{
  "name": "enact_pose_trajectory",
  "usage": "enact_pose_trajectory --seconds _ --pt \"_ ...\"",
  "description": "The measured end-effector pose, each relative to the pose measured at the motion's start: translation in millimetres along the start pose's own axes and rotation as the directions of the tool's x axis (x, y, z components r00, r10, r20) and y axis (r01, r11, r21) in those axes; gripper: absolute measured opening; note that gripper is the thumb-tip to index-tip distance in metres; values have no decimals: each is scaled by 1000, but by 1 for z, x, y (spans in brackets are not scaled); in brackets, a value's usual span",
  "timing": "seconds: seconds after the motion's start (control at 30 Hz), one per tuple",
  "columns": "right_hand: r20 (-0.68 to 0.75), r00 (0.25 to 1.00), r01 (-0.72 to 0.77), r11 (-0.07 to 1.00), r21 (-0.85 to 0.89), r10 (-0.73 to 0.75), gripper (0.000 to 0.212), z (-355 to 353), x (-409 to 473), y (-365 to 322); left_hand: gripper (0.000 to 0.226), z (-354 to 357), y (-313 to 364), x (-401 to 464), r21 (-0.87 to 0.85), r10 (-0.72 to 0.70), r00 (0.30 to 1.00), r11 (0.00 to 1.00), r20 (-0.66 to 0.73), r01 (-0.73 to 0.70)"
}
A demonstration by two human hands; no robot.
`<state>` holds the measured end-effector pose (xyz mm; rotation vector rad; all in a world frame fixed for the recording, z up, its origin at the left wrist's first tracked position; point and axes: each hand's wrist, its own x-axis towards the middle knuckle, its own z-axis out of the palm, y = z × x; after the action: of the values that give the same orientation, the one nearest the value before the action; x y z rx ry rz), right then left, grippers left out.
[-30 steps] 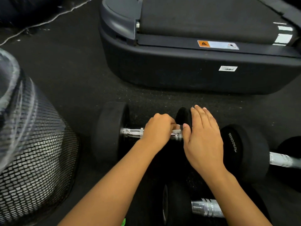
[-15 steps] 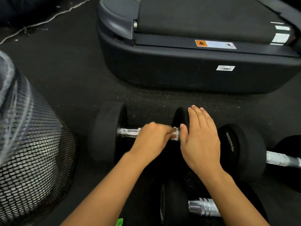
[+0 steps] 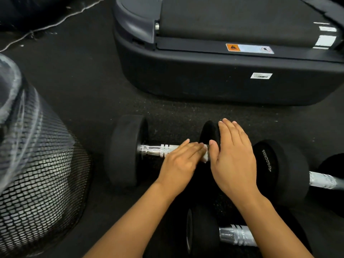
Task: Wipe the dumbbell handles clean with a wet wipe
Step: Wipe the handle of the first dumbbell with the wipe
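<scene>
- Chrome handle (image 3: pixel 158 150) of the far dumbbell (image 3: pixel 128 151): it lies on the dark floor (image 3: pixel 83 94) with its long axis running left to right, between a left weight head and a right head (image 3: pixel 209 133) that is largely covered by the right hand.
- White wet wipe (image 3: pixel 205 156): only a small corner shows, at the right end of the handle, just beyond the left fingertips.
- Left hand (image 3: pixel 179 164): fingers nearly straight, laid flat over the handle and pressing the wipe against it; whether the thumb curls beneath cannot be told. It is the nearer hand to the bare chrome, which extends leftward from its fingers.
- Right hand (image 3: pixel 233 159): flat and relaxed, resting on the right head, apparently to steady it; it holds nothing.
- Judgement: the next stroke would run leftward along the axis.
- Second dumbbell (image 3: pixel 279 170) and third dumbbell (image 3: pixel 236 234): each cut off by the frame or an arm, so handles are seen only in part.
- Mesh bin (image 3: pixel 37 183) at left and treadmill base (image 3: pixel 223 81) beyond.
</scene>
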<state>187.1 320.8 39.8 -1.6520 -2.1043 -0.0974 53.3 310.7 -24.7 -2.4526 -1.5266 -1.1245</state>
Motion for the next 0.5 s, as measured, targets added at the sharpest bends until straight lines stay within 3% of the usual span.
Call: enact_pose_trajectory --seconds 0.07,0.13,0.2,0.23,0.37,0.43,0.5 --pt "12 1000 -1 1000 -7 1 55 1 1 -1 28 -12 5 20 -12 -118 977 992 178 122" --pt "11 1000 -4 1000 -23 4 55 0 2 0 24 -24 5 43 48 -278 868 958 412 284" --pt "14 1000 1 1000 -31 -1 55 0 2 -1 25 -30 1 56 138 -390 770 917 505 374" --pt "14 1000 1 1000 -28 0 55 -1 1 -1 25 -29 0 57 152 -401 758 913 515 379" --pt "-2 1000 -11 1000 -14 11 55 -1 0 -2 26 -22 8 35 4 -275 873 954 402 299" --pt "0 1000 -16 1000 -16 16 56 -1 0 -2 27 -23 7 32 -39 -249 885 957 392 286" --pt "7 1000 -10 1000 -16 10 55 -1 1 -2 27 -25 3 39 53 -300 870 951 392 304"
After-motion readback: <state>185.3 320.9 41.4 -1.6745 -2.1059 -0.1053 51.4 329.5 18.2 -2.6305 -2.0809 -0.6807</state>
